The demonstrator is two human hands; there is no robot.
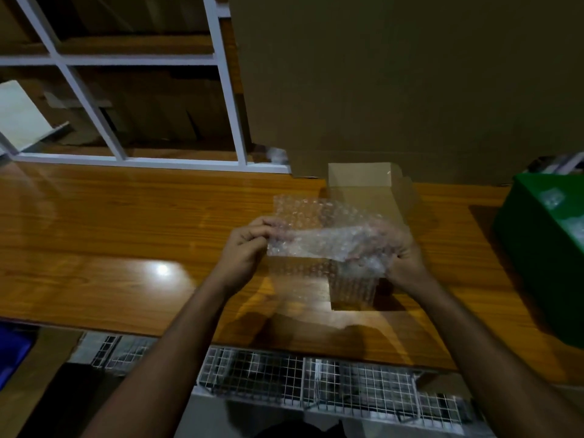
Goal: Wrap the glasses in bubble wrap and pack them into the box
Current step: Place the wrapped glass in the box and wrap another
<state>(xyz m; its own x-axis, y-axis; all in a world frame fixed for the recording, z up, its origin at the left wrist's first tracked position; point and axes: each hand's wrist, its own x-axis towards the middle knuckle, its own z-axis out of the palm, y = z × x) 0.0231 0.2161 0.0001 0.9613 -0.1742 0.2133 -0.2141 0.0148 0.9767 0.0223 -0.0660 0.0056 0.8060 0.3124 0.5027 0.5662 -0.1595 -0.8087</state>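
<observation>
Bin (12, 352): blue, at the far left edge below the table, only partly in view.
Shelf (120, 99): white frame behind the table's left half, with brown cardboard stacked in its bays and a pale sheet leaning at its left end.
Table (110, 222): glossy orange-brown wood, with a bright lamp glare left of the hands.
Baskets (300, 377): white wire mesh, below the table's near edge, between the two forearms.
Left hand (249, 245): raised over the table, fingers curled, pinching the left edge of the wrap between thumb and fingertips.
Wrap (316, 229): clear bubble sheet stretched between both hands, its upper flap standing toward the box, its lower part folded round something under the right hand.
Glass (354, 289): seen dimly through the wrap, upright just below the right hand; its outline is blurred, and whether it rests on the table I cannot tell.
Box (369, 188): small brown carton, open, flaps up, on the table just behind the wrap.
Right hand (401, 251): fingers curled, gripping the bunched right end of the wrap above the glass.
Cardboard (410, 83): big brown sheet standing behind the box.
Crate (543, 254): green, at the table's right end, with bubble-wrapped items inside.
</observation>
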